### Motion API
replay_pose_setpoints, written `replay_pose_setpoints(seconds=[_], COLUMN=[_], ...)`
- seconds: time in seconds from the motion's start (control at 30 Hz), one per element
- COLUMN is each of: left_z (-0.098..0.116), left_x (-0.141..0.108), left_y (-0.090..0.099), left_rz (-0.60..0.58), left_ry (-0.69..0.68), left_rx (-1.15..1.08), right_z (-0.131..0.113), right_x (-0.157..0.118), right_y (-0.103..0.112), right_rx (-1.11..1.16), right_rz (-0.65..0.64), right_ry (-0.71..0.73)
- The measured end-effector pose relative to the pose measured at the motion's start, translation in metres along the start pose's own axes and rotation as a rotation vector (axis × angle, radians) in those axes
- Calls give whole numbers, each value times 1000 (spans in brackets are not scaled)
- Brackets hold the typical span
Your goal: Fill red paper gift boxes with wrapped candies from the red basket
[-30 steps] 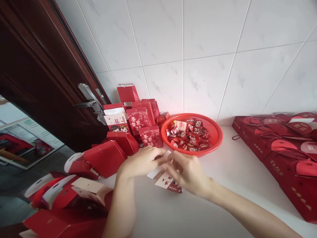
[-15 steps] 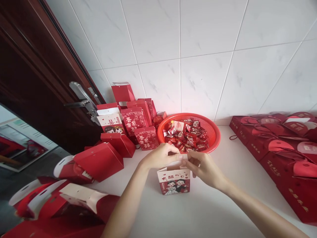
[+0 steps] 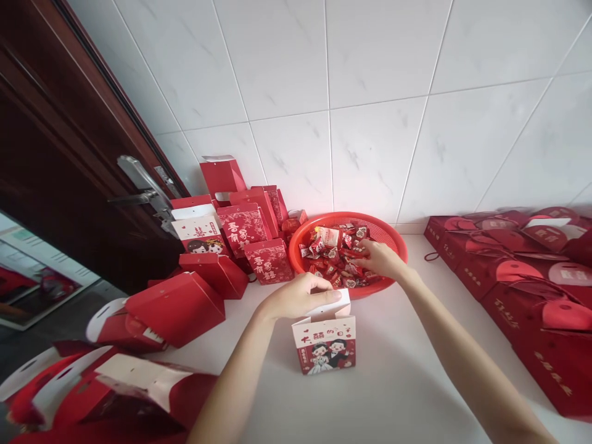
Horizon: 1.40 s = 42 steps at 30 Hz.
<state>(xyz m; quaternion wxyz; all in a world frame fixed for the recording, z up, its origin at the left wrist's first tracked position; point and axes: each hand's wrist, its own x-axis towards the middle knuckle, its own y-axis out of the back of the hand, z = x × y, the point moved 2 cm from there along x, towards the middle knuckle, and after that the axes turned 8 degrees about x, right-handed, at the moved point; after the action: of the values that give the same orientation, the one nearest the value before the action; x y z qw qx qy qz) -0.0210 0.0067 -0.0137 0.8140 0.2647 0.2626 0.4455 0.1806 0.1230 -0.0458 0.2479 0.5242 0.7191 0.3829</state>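
Observation:
A small red and white box [image 3: 327,348] with a cartoon couple on its front stands upright on the white table, its top open. My left hand [image 3: 300,296] pinches the raised back flap of this box. Behind it sits a round red plastic basket [image 3: 401,250] with many wrapped candies [image 3: 330,265] inside. My right hand [image 3: 377,258] reaches into the basket's right part, its fingertips down among the candies; what they hold, if anything, is hidden.
Several red boxes [image 3: 176,305] crowd the left side beside a dark door [image 3: 60,154] with a metal handle. Rows of dark red boxes [image 3: 509,314] fill the right. A tiled wall [image 3: 370,154] rises behind the basket.
My right hand has left the box's top and moved back into the candy basket. My left hand stays at the flap. The view has shifted slightly.

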Motion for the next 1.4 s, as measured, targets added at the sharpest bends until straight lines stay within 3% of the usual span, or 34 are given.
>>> replay_pose_setpoints(seconds=[0.07,0.17,0.37,0.47,0.63,0.7,0.83,1.0,1.23,1.33,1.4], left_z=[1,1,-8,-17,-32,-33,-28,-28,-40,-46,-50], left_x=[-3,-7,-12,-5,38,62,98,111,117,119,121], left_y=[2,5,13,20,32,31,27,24,20,22,26], left_rz=[24,39,80,160,448,459,442,525,517,551,524], left_ry=[4,21,-6,-33,8,18,-114,-237,-176,-126,-51], left_rx=[2,-4,-55,-162,-203,-219,-275,-246,-312,-297,-122], right_z=[0,1,13,15,10,7,10,21,17,22,27], right_x=[9,15,18,17,11,8,8,12,8,11,15], right_y=[-10,-18,-12,-7,-1,1,5,3,1,0,1], right_rx=[-54,-29,145,319,1019,1125,1259,1322,1251,1278,1271], right_rz=[-87,-108,14,62,-29,-51,-12,18,-76,68,232], right_ry=[-28,-59,-51,-7,67,92,63,-146,-55,-72,-104])
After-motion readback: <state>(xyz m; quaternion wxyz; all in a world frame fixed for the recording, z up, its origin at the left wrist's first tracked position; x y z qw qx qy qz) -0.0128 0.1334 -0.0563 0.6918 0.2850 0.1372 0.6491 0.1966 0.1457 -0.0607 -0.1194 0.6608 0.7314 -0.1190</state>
